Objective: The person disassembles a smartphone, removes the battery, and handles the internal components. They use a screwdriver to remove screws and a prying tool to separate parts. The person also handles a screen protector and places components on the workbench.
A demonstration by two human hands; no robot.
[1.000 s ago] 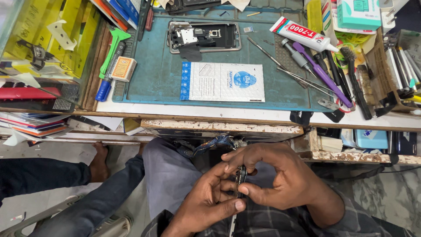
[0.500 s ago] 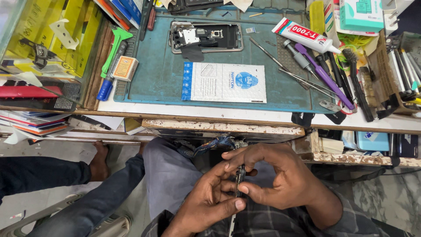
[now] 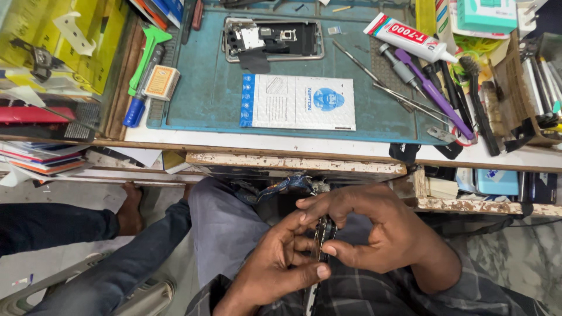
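Over my lap, below the table edge, both hands pinch a small dark narrow part [image 3: 323, 233] held upright. My left hand [image 3: 280, 266] grips it from the left with thumb and fingers. From the right, my right hand [image 3: 374, 231] curls over its top. On the blue work mat [image 3: 211, 88] above lie an opened phone frame [image 3: 272, 39] and a white and blue flat packet [image 3: 297, 102].
A glue tube [image 3: 410, 37], tweezers [image 3: 366, 67], a purple tool [image 3: 434, 93] and brushes crowd the table's right side. A green tool [image 3: 147, 55] and blue marker [image 3: 134, 111] lie at left. Another person's leg and foot [image 3: 130, 206] are at lower left.
My hands have stayed in place over my lap; the fingers shifted only slightly around the small part.
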